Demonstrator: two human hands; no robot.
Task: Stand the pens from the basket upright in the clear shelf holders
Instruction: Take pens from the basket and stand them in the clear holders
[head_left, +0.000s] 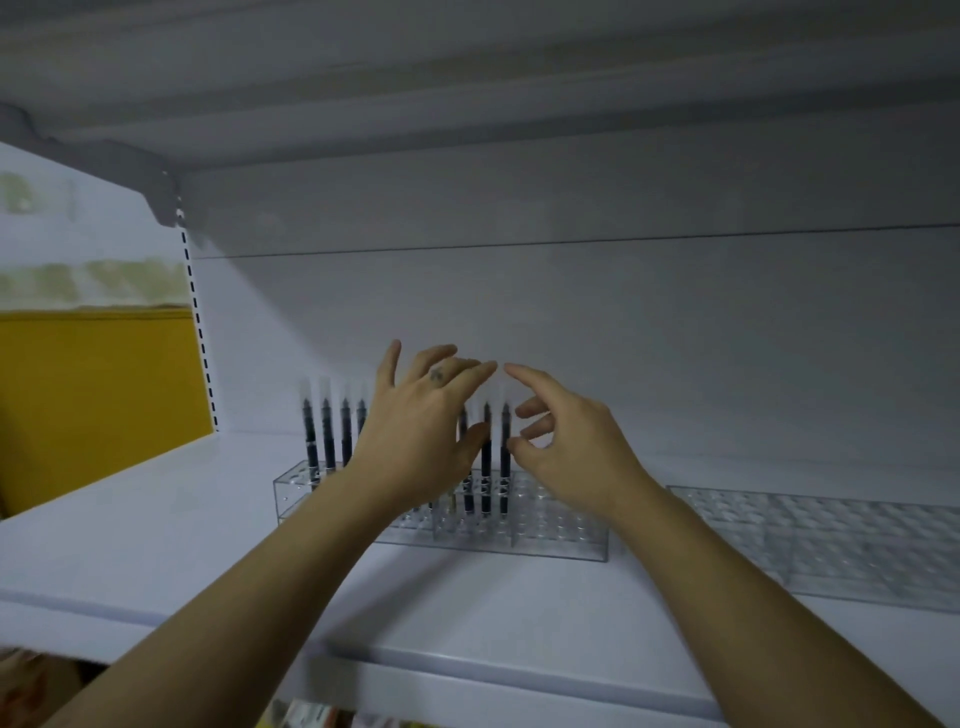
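- Yellow panel (98, 395): stands at the far left, beyond the perforated upright of the shelf unit. It has no part in the task.
- Shelf (156, 545): white, and carries both holders. The basket is out of view.
- Clear holder (561, 540): a long rack of holes set towards the back of the shelf, directly ahead.
- Pens (327, 436): dark barrels stand in the rear holes, one group left of the left hand and another between the two hands. Any behind the hand are hidden. Each long axis runs vertically, with the lower end seated in a hole and the upper end pointing at the shelf above. Which end is the writing tip cannot be told.
- Left hand (421, 431): raised in front of the middle of the row, fingers (467, 371) straight and spread, gripping nothing. The thumb crosses in front of one pen, and contact is uncertain.
- Right hand (571, 447): just right of the last pen, with the index extended and the other fingers loosely curled, holding nothing. The thumb lies close beside that pen, but whether it touches cannot be told.
- Step in hand, as judged: truing the standing row. Light touches near the pen tops, one pen at a time, should correct any lean without lifting a barrel from its hole or shifting the holder.
- Second holder (831, 540): lies at the far right, apart from the first, and its holes appear unfilled.
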